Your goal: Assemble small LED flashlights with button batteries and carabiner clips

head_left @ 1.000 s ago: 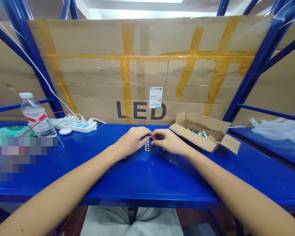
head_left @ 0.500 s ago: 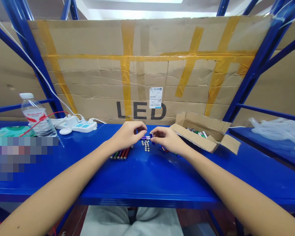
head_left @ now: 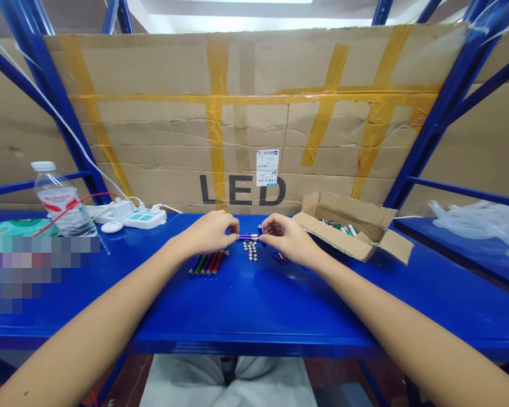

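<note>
Between my two hands lies a slim blue metal tube (head_left: 246, 237) with a silver end, level above the table. My left hand (head_left: 210, 230) is closed, pinching the tube's left end between thumb and fingers. At the silver end, my right hand (head_left: 285, 233) is closed too, with a small dark blue piece by its fingertips; exactly how it is gripped I cannot tell. Just below the tube, several small silver button-like discs (head_left: 250, 250) sit in rows. Beneath my left wrist is a row of blue, green and red tubes (head_left: 206, 264) with silver ends. Coloured clips (head_left: 279, 258) lie partly hidden under my right hand.
An open cardboard box (head_left: 335, 232) with small metal parts stands at the right. To the left are a water bottle (head_left: 63, 198), a white power strip (head_left: 138, 216) and a green packet (head_left: 19, 227). A taped cardboard sheet (head_left: 173, 141) closes off the back of the blue table (head_left: 254, 311).
My left hand has shifted left and now pinches the tube's far end, leaving more of the blue tube showing. My right hand has stayed nearly in place.
</note>
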A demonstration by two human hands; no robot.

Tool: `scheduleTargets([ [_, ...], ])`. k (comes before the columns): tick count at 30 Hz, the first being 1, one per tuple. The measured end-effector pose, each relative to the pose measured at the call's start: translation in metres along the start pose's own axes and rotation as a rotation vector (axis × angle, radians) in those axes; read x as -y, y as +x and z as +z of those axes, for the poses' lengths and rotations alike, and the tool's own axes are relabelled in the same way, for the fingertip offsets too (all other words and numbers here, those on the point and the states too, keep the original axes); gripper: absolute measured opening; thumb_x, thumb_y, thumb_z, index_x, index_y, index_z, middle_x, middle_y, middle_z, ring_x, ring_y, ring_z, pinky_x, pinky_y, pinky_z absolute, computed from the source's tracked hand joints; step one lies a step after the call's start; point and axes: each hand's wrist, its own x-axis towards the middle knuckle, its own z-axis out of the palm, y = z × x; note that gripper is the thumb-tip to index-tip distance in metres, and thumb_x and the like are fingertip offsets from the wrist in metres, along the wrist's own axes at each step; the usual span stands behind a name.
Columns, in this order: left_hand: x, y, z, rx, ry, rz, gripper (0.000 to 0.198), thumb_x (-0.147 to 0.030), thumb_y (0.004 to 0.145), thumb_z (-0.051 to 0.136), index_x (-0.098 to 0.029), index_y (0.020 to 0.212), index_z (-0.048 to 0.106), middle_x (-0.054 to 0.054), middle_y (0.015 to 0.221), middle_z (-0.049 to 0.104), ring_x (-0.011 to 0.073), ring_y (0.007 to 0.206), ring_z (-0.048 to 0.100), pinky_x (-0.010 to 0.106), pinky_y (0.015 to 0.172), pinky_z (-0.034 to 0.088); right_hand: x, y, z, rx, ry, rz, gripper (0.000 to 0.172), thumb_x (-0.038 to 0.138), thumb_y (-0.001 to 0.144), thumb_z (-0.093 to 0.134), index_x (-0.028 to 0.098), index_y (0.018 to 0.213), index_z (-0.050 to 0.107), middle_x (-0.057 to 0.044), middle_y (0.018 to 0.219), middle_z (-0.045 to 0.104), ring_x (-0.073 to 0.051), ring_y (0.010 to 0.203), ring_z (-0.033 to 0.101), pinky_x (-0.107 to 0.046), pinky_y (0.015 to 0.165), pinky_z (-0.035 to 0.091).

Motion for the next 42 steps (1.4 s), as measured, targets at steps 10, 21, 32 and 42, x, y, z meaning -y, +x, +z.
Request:
scheduleTargets([
  [10,-0.012,0.000,0.014,0.105,0.007,0.040,0.022,-0.029,0.086,0.052,-0.019,0.095,0.069,0.007,0.092,0.071,0.0227,0.089,0.062,0.033,0.079,0.043,0.002,0.000,-0.003,0.046,-0.059,-0.071,0.009,0.017,0.076,0.063,0.019,0.084,0.061,-0.002,0.085,0.067,-0.017,0.082,0.061,-0.034,0.079,0.049],
  [21,0.005,-0.004,0.003,0.198,0.135,0.028,0.019,-0.018,0.076,0.055,-0.021,0.085,0.072,0.005,0.082,0.070,0.0216,0.082,0.059,0.031,0.072,0.039,-0.002,0.001,-0.004,0.028,-0.051,-0.015,0.012,0.022,0.077,0.065,0.019,0.088,0.063,-0.002,0.083,0.066,-0.017,0.079,0.061,-0.034,0.074,0.050],
  [32,0.003,-0.004,0.012,0.174,0.128,0.073,0.021,-0.008,0.071,0.055,-0.021,0.078,0.070,0.006,0.075,0.068,0.0236,0.081,0.057,0.033,0.075,0.039,0.003,-0.001,-0.003,0.037,-0.072,-0.010,0.012,0.020,0.077,0.065,0.018,0.088,0.062,-0.003,0.084,0.066,-0.016,0.079,0.061,-0.034,0.075,0.049],
  [42,-0.019,0.005,0.019,-0.318,-0.649,0.042,0.012,-0.018,0.082,0.057,-0.016,0.094,0.060,0.002,0.085,0.066,0.0138,0.075,0.063,0.028,0.071,0.051,-0.001,0.000,-0.001,0.085,-0.111,-0.080,0.017,0.014,0.082,0.058,0.019,0.096,0.066,-0.003,0.089,0.067,-0.016,0.083,0.061,-0.034,0.079,0.050],
])
